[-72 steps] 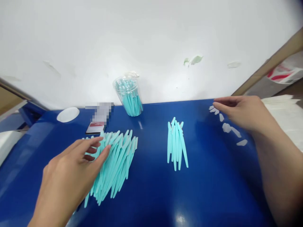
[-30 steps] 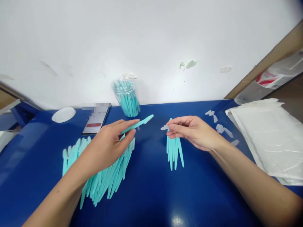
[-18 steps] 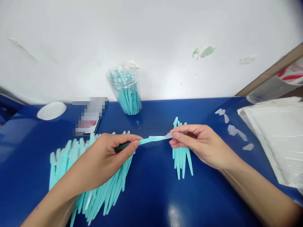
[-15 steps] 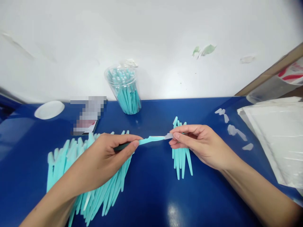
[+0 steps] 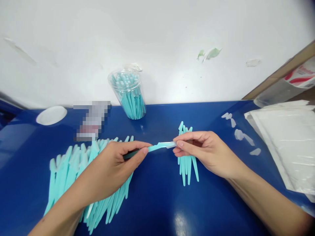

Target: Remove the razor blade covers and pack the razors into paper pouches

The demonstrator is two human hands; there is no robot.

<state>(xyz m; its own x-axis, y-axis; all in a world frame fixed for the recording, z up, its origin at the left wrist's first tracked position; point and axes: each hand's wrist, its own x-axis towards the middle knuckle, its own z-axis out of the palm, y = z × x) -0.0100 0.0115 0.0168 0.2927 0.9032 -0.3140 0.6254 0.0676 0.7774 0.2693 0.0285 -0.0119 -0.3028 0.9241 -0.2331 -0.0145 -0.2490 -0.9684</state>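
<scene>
Over a blue table (image 5: 157,203), the left hand (image 5: 110,170) pinches a teal plastic stick (image 5: 157,147) by its handle, held level. The right hand (image 5: 204,150) grips a clear cap (image 5: 171,144) at the stick's tip between thumb and fingers. Stick piles lie beneath both hands; a full cup (image 5: 128,93) stands behind

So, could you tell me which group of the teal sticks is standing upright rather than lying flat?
The ones in the clear plastic cup by the wall; both piles lie flat.
</scene>
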